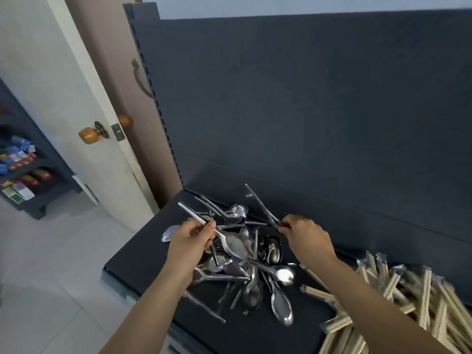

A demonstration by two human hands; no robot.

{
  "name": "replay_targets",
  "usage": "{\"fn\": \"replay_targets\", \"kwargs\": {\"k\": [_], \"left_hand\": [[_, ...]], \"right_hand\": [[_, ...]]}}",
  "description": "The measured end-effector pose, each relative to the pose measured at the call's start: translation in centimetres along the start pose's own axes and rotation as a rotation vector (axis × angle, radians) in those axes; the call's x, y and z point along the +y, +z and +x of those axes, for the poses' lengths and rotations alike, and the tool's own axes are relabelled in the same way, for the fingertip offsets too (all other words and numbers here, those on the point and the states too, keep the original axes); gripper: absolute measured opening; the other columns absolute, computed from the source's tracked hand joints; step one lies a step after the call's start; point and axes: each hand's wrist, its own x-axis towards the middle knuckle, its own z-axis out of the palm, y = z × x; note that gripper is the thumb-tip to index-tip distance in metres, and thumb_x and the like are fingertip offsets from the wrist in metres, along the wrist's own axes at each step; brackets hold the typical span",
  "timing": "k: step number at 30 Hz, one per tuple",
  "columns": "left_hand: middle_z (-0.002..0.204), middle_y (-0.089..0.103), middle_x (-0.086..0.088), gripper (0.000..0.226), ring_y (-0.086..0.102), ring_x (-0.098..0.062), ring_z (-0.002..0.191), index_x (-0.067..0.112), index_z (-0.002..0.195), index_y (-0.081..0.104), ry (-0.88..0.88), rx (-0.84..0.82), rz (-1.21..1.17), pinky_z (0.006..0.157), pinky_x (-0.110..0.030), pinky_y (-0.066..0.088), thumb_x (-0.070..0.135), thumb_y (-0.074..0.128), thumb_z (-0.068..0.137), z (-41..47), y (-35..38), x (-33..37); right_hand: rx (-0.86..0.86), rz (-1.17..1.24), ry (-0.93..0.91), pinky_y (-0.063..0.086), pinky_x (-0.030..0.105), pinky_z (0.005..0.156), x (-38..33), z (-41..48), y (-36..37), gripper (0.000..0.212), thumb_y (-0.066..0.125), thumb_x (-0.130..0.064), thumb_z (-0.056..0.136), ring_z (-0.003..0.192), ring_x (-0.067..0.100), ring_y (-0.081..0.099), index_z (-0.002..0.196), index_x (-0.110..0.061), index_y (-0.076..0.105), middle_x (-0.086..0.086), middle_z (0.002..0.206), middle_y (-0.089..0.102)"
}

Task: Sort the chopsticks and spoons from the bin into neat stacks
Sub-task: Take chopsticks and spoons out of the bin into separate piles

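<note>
Your left hand [190, 241] grips one spoon [235, 247] by its handle above the tangled spoon pile [255, 282] on the dark shelf [255, 338], while your right hand [304, 236] pinches a slim metal handle [260, 203], probably to tease it free, with the wrapped chopsticks [408, 302] heaped further right.

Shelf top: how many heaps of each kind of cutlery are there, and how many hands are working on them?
Heap of metal spoons: 1
Heap of wrapped chopsticks: 1
Hands: 2, left hand holding a spoon, right hand pinching a metal handle
Total: 4
</note>
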Motion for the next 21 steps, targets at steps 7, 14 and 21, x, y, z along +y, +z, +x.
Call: {"fn": "replay_targets", "kwargs": {"k": [7,14,21], "left_hand": [[0.071,0.063,-0.004,0.018,0.061,-0.013,0.069,0.004,0.080,0.065,-0.141,-0.214,-0.063,0.071,-0.025,0.054,0.019,0.066,0.087,6.7,0.2,-1.2],[0.076,0.063,-0.009,0.011,0.061,-0.016,0.071,0.001,0.084,0.064,-0.299,-0.350,-0.011,0.065,-0.025,0.053,0.012,0.066,0.087,11.0,0.1,-4.0],[0.080,0.065,-0.010,0.008,0.064,-0.016,0.069,0.004,0.093,0.064,-0.218,-0.431,0.226,0.058,-0.023,0.054,0.010,0.065,0.087,12.8,0.5,-4.6]], "right_hand": [[-0.077,-0.134,0.236,0.042,0.032,0.072,-1.1,2.8,2.5,0.021,0.042,-0.031,0.099,0.093,0.025,0.061,0.108,-0.017,0.055,0.003,0.105,0.062],[-0.129,-0.153,0.394,0.045,0.034,0.076,-1.5,3.2,4.6,0.022,0.045,-0.032,0.098,0.096,0.027,0.061,0.109,-0.018,0.059,0.005,0.105,0.064],[-0.134,-0.085,0.485,0.046,0.033,0.080,-1.6,3.2,5.0,0.020,0.052,-0.031,0.094,0.098,0.029,0.061,0.108,-0.022,0.062,0.006,0.105,0.066]]}}
